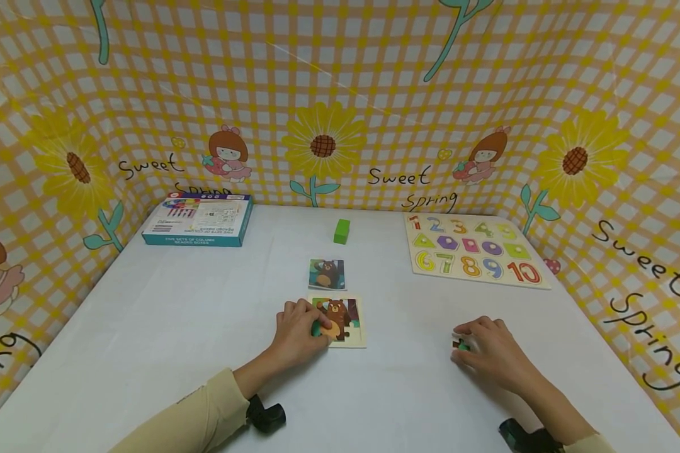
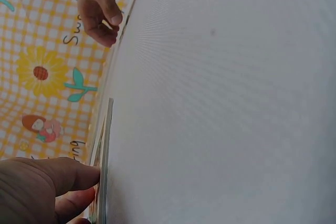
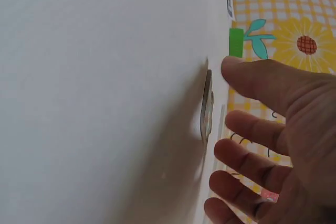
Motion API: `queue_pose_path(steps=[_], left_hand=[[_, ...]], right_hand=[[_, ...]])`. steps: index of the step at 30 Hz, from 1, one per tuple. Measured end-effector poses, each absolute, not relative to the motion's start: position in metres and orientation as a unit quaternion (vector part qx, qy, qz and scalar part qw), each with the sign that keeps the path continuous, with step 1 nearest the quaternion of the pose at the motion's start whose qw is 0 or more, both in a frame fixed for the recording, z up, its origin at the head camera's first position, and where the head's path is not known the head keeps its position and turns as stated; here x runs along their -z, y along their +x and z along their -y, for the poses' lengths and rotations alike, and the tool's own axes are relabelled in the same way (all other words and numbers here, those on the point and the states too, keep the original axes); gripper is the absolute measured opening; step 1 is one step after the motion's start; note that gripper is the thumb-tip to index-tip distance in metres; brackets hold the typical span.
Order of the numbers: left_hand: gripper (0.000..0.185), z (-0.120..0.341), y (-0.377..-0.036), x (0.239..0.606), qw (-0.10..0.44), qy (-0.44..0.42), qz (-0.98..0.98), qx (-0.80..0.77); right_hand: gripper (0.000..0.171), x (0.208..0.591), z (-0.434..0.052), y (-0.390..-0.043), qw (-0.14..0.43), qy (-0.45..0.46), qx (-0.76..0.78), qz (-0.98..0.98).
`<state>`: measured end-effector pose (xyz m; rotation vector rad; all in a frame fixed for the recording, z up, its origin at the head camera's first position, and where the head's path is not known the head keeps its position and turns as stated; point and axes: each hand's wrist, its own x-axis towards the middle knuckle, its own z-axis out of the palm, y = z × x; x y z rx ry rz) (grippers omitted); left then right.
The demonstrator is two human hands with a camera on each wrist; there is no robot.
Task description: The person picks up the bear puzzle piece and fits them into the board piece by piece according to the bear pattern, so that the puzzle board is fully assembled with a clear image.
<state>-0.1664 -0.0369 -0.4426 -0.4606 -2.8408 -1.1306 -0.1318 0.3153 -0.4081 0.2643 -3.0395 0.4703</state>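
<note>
A wooden jigsaw board [image 1: 355, 344] with a brown bear picture lies at the front middle, a gap showing at its lower right. My left hand [image 1: 300, 332] rests on the board's left side, fingertips and thumb touching the picture; the left wrist view shows the board edge-on [image 2: 106, 156] under the fingertips. Farther right, my right hand [image 1: 494, 352] hovers with thumb and fingers spread around a small green and brown puzzle piece [image 1: 460, 344]. In the right wrist view that piece [image 3: 207, 108] lies on the table, apart from the fingertips.
A bear picture card [image 1: 327, 274] lies just behind the board, and a green block [image 1: 342, 231] behind that. A flat blue-edged box [image 1: 204, 220] is at back left. The wooden number board [image 1: 478, 248] lies at back right. Patterned cloth [image 1: 340, 82] walls the table's back and sides.
</note>
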Motion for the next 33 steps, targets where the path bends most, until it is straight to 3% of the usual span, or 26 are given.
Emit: queue_pose_path(steps=[33], left_hand=[[0.011,0.037,-0.167,0.443,0.024,-0.147,0.918,0.369]], right_hand=[[0.021,0.42,-0.334,-0.119,0.084,0.102,-0.163,0.978]])
